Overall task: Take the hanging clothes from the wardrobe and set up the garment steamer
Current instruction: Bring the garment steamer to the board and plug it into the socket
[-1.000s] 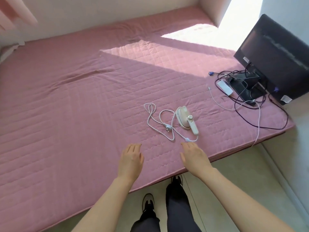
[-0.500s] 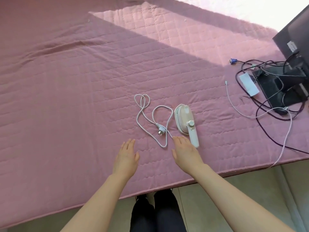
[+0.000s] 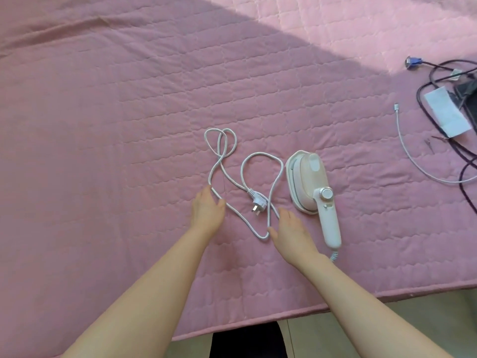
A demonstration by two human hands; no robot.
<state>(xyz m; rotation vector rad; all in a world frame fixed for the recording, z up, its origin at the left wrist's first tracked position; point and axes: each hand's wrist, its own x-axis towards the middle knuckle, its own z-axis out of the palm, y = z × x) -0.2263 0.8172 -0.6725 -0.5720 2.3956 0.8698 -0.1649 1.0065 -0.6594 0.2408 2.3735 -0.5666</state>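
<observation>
step in hand, by judgement: steamer set-up, at the stage of reaching for the cord. no hanging clothes in view.

find the steamer (image 3: 308,182) lying on its side on the pink quilt (image 3: 129,99), near the front edge, handle toward the person, just right of the right hand (image 3: 291,232). find the cord (image 3: 224,161) lying loose in several loops to the left of the steamer, crossing itself. find the plug (image 3: 256,201) between the two hands, prongs toward the person.

note the left hand (image 3: 207,210): palm down, fingers straight and close together, tips at the left run of the cord, holding nothing. contact with the cord: cannot tell. note the right hand: palm down, fingers straight, over the cord run beside the steamer handle, holding nothing.

next move, by judgement: pinch the plug or gather the loops, then lift without dragging the steamer. watch for crossed loops pulling into a knot. keep clear of the dark cables (image 3: 423,104) and white adapter (image 3: 447,112), well apart at the right edge.
</observation>
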